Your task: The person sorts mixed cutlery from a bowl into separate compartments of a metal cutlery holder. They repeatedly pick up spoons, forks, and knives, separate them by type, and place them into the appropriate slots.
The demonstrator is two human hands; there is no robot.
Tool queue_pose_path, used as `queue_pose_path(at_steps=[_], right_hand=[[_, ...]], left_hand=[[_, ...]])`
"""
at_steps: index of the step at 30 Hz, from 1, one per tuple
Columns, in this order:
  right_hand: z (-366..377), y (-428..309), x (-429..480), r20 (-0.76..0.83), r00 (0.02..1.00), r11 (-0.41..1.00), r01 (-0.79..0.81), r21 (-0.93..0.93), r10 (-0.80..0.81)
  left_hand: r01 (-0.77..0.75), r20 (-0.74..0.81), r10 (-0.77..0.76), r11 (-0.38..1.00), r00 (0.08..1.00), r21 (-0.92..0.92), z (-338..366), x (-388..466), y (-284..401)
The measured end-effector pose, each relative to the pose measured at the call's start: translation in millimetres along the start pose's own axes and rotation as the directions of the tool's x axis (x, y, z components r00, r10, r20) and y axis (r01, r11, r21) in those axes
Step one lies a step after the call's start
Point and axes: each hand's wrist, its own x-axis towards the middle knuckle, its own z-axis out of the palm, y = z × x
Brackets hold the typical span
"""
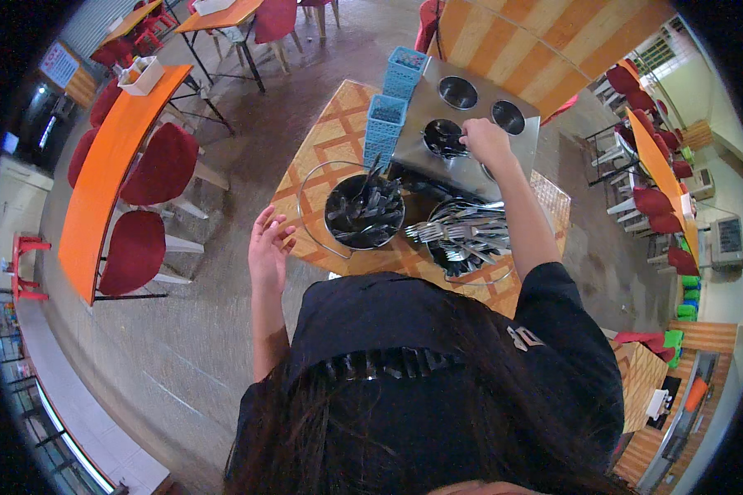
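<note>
My right hand [484,141] reaches over a steel cutlery holder [421,86] with several round wells. Its fingers are curled at the edge of the front left well [444,138], where dark utensils show; whether it grips one cannot be told. My left hand [272,238] is held in the air beside the table's left edge, fingers apart and holding nothing. Below the holder, a round pot [364,211] with a wire handle contains spoons. To its right a second container [453,265] is heaped with metal forks [458,232], partly under my right forearm.
Two blue plastic baskets [385,127] stand left of the steel holder on the patterned table [331,139]. A striped wooden panel [520,37] rises behind it. Orange tables [117,179] with red chairs [161,164] stand to the left, and more are at the right.
</note>
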Motion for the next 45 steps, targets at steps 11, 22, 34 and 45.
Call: queue_pose_path(at_steps=[11,22,34,45], right_hand=[[88,-162,-23,0.18,0.741,0.762,0.621,0.183,-0.647],[154,-214,-38,0.549,0.689,0.687,0.679,-0.259,-0.474],[171,-222,-42,0.591,0.711,0.726,0.625,-0.286,-0.38],[140,-213,-17,0.778,0.543,0.816,0.575,-0.068,-0.317]], left_hand=[[0.068,-0.017,-0.067,0.997,0.998,0.033,-8,1,-8],[0.092,0.011,-0.093,0.994,0.996,0.063,2,0,-6],[0.095,0.03,-0.097,0.993,0.995,0.073,-9,-1,-11],[0.09,0.015,-0.092,0.994,0.996,0.064,-14,-3,-8]])
